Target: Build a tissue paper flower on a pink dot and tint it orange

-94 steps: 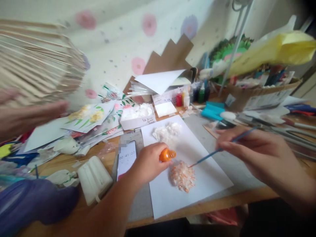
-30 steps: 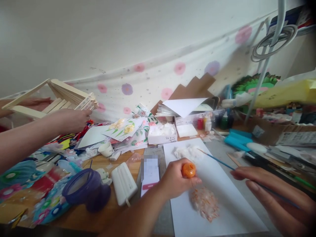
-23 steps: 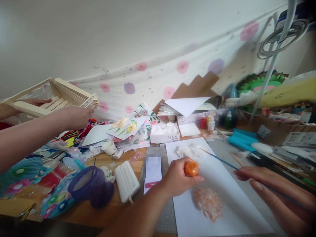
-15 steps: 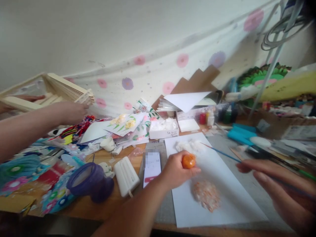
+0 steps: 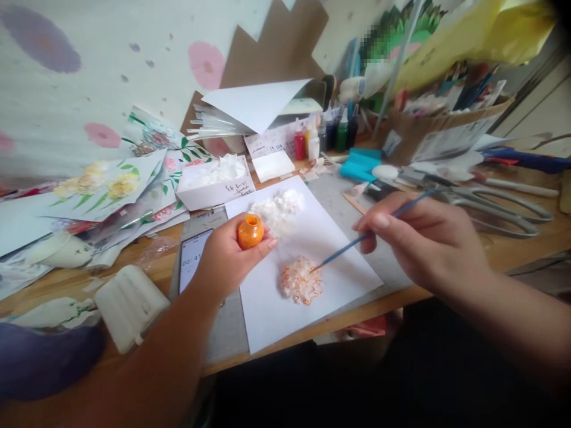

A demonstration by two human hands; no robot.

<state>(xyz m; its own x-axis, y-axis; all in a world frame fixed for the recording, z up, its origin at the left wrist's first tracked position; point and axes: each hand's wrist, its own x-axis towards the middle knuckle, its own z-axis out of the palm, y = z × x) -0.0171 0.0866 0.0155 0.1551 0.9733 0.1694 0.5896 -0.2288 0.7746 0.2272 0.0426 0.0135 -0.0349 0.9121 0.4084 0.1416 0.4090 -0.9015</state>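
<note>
My left hand (image 5: pixel 229 252) is closed around a small uncapped jar of orange paint (image 5: pixel 250 232), its round mouth facing up. A thin blue paintbrush (image 5: pixel 352 242) is pinched in my right hand (image 5: pixel 419 235), slanting down to the left. Its tip meets or hovers just over the edge of a round, ruffled white flower-like piece (image 5: pixel 300 284) with orange on its petal edges. That piece lies on a white sheet of paper (image 5: pixel 267 324). Behind it on the same sheet sits a fluffy all-white piece (image 5: pixel 281 208), partly behind the jar.
A phone (image 5: pixel 191 258) lies left of the sheet. Beyond are a white box (image 5: pixel 214 191) of white bits, painted flower papers (image 5: pixel 107 187) and paint bottles (image 5: pixel 300 139). Scissors (image 5: pixel 495 205) and a cardboard box (image 5: pixel 441 134) occupy the right. A white power bank-like block (image 5: pixel 129 306) is front left.
The view has swung right and down, so the other person's arms and the wooden frame are gone. My right hand has brought the brush tip to the orange-edged piece; the jar now sits upright.
</note>
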